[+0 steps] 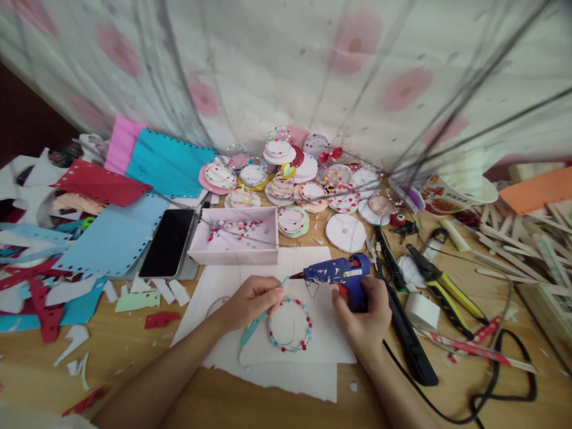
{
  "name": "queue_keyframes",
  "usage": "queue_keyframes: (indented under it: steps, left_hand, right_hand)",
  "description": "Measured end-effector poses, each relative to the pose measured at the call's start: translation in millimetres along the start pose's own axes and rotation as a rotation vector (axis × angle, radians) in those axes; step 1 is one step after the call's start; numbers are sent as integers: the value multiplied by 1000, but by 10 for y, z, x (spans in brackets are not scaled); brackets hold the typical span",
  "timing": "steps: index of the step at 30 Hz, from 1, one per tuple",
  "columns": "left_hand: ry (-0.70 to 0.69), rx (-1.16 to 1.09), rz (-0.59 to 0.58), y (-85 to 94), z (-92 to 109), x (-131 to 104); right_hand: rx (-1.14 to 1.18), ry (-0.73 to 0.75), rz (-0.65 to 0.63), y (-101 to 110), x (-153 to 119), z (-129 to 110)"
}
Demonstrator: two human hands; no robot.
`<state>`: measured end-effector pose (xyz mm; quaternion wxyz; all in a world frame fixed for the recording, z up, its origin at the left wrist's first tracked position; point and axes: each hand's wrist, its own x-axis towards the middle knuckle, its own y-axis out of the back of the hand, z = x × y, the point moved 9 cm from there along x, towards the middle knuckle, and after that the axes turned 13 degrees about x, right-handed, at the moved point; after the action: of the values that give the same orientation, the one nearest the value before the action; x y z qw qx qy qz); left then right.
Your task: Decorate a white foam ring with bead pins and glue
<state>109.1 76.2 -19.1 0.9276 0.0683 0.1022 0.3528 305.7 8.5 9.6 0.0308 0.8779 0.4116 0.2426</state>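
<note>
My left hand (pixel 254 302) pinches a slim turquoise tool (pixel 252 329), with a small light-blue piece at its upper tip. My right hand (pixel 370 316) is wrapped around a blue glue gun (pixel 328 272), its nozzle pointing left at that piece; I cannot tell whether they touch. Between and just below my hands, a ring of red and light-blue bits (pixel 309 325) lies flat on white paper (pixel 308 381) on the tabletop (pixel 250 412). Beyond the paper's far edge sits a white box (pixel 235 257) holding small coloured bits, with a phone (pixel 166 243) to its left.
</note>
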Motion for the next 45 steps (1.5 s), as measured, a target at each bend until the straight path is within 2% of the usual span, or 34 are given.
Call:
queue_keyframes:
  steps: [14, 21, 31, 45]
  left_hand:
    - [16, 30, -4, 10, 4, 6]
    - [-1, 30, -5, 9, 47, 21]
    - [3, 40, -11, -2, 32, 11]
    - [2, 52, -6, 7, 33, 12]
  right_hand:
    - [-11, 25, -18, 4, -5, 12]
    - [11, -42, 18, 8, -10, 19]
    - [26, -66, 29, 0, -3, -13]
    - [26, -47, 15, 0, -4, -13]
